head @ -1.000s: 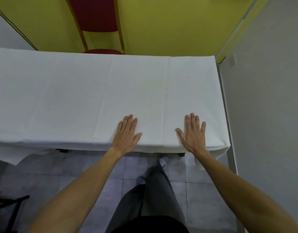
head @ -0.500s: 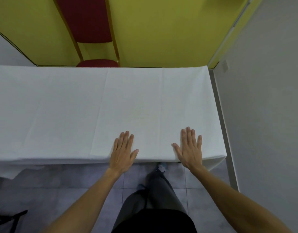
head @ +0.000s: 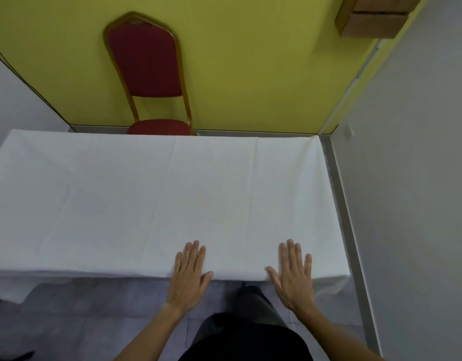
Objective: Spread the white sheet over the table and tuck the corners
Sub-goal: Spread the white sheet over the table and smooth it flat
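Yellow wall (head: 250,61) runs behind the table, meeting grey walls on either side, and a red chair (head: 149,74) with a gold frame stands against it, just beyond the far edge of the tabletop. Brown boxes (head: 373,16) show in the upper right corner of the view. A white sheet (head: 159,199) covers the whole tabletop, lying flat with faint fold creases running from the far edge to the near edge, and it hangs over the near edge and the right end. At the near right corner the cloth droops loosely. Both hands lie palm down on the sheet at the near edge, well apart from each other, toward the right end. On the left hand (head: 189,277) the digits are extended and close together, the thumb out to the side, gripping nothing. Likewise the right hand (head: 293,277) is flat and holds nothing, its heel past the table's edge. Grey floor tiles (head: 94,308) show below.
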The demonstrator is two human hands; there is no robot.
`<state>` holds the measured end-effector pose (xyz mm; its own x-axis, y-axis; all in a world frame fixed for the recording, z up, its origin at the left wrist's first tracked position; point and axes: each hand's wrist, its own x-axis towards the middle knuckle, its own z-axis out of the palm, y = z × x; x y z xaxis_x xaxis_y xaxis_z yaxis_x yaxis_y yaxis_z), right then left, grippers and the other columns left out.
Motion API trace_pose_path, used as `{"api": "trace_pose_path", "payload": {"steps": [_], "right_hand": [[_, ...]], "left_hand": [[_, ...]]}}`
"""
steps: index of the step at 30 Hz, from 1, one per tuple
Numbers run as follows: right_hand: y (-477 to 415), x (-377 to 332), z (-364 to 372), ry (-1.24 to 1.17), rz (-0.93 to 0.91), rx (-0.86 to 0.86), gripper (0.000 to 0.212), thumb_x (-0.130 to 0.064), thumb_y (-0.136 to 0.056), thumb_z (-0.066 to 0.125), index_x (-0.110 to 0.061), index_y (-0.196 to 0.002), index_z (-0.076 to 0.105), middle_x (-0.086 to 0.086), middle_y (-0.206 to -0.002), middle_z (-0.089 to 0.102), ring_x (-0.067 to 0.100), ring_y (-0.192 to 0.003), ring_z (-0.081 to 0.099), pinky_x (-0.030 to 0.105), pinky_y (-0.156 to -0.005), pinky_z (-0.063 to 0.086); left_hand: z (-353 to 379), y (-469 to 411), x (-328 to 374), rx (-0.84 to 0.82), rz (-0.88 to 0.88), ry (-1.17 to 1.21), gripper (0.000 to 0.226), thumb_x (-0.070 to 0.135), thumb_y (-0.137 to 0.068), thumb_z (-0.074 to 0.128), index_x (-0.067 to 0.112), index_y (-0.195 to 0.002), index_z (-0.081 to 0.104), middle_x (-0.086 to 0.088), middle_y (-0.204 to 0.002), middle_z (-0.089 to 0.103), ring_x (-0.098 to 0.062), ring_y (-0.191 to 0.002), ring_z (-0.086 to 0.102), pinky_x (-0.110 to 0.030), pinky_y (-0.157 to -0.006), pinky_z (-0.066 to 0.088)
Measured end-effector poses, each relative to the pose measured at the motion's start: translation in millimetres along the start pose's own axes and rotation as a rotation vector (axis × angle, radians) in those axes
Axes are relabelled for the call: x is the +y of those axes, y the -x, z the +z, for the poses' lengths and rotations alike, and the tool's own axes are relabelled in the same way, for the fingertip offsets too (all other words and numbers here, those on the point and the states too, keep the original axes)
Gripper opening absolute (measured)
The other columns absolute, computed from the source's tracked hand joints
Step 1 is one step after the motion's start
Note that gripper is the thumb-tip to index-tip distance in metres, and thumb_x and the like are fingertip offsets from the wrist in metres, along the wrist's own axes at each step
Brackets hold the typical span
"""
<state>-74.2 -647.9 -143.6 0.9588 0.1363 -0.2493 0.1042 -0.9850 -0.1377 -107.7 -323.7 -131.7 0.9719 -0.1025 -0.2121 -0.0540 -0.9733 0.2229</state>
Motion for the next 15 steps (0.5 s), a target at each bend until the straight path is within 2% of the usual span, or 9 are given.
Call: {"api": "trace_pose_path", "payload": {"steps": [5,8,11,15], "right_hand": [[-18,-1,-12,-0.073,0.043,0.054,0.078,-0.062,-0.102,0.026,-0.014,-0.161,0.008,0.009,-0.169,0.003,0.028,-0.157,0.000,0.055,-0.125,0.002],[-49,0,-27,-0.099,0.077,0.069,0.078,-0.060,-0.102,0.027,-0.012,-0.160,0.006,0.009,-0.168,0.002,0.029,-0.156,0.001,0.056,-0.125,0.004],[-75,4,-34,-0.070,0.036,0.042,0.078,-0.061,-0.102,0.022,-0.013,-0.160,0.002,0.009,-0.168,-0.002,0.028,-0.156,-0.004,0.052,-0.126,-0.003],[-83,13,-29,-0.018,-0.031,0.012,0.078,-0.061,-0.103,0.020,-0.013,-0.161,0.003,0.012,-0.168,0.000,0.031,-0.156,-0.002,0.054,-0.126,0.001]], "left_hand": [[-4,-16,3,0.022,0.020,0.017,0.070,0.053,-0.099,0.032,0.006,-0.152,0.031,-0.015,-0.163,0.018,-0.033,-0.151,0.013,-0.056,-0.119,0.016],[-12,-41,4,0.041,-0.012,0.041,0.070,0.052,-0.099,0.031,0.006,-0.152,0.031,-0.015,-0.163,0.018,-0.031,-0.152,0.011,-0.054,-0.120,0.013],[-19,-63,9,0.048,-0.027,0.065,0.071,0.054,-0.100,0.026,0.006,-0.152,0.031,-0.016,-0.162,0.019,-0.030,-0.152,0.011,-0.051,-0.121,0.012],[-18,-73,18,0.034,-0.013,0.052,0.072,0.056,-0.101,0.019,0.006,-0.152,0.029,-0.015,-0.163,0.018,-0.030,-0.152,0.012,-0.049,-0.121,0.013]]}}
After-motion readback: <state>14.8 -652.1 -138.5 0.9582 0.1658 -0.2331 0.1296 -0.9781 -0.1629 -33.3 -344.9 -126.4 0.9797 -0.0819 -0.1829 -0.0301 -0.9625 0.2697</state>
